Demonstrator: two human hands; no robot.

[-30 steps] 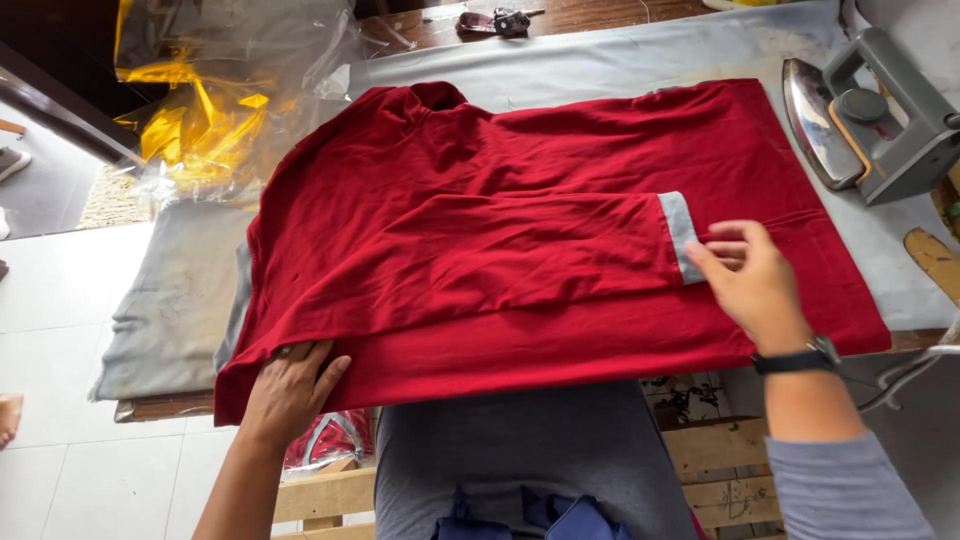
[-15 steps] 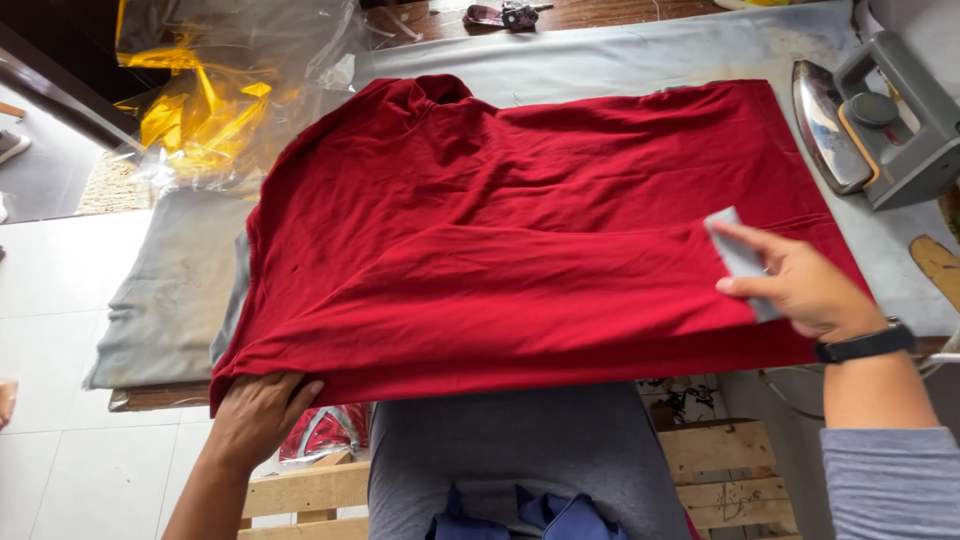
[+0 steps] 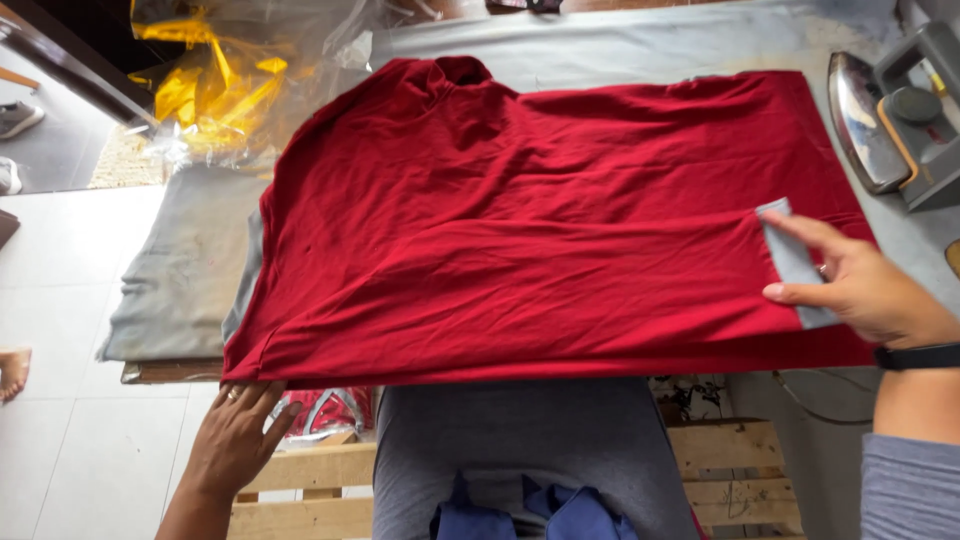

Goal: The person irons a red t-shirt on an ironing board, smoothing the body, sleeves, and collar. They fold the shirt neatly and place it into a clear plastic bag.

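Red shirt [image 3: 540, 230] spread flat across a grey padded table [image 3: 180, 270] — the right hand [image 3: 860, 285] rests on its grey sleeve cuff [image 3: 790, 255], fingers extended, pinning rather than gripping. At the near-left hem, the left hand [image 3: 235, 440] lies open, fingertips touching the cloth's edge. An iron [image 3: 880, 120] stands far right.

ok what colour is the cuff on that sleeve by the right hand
Grey, against the red shirt; the cuff shows in the head view.
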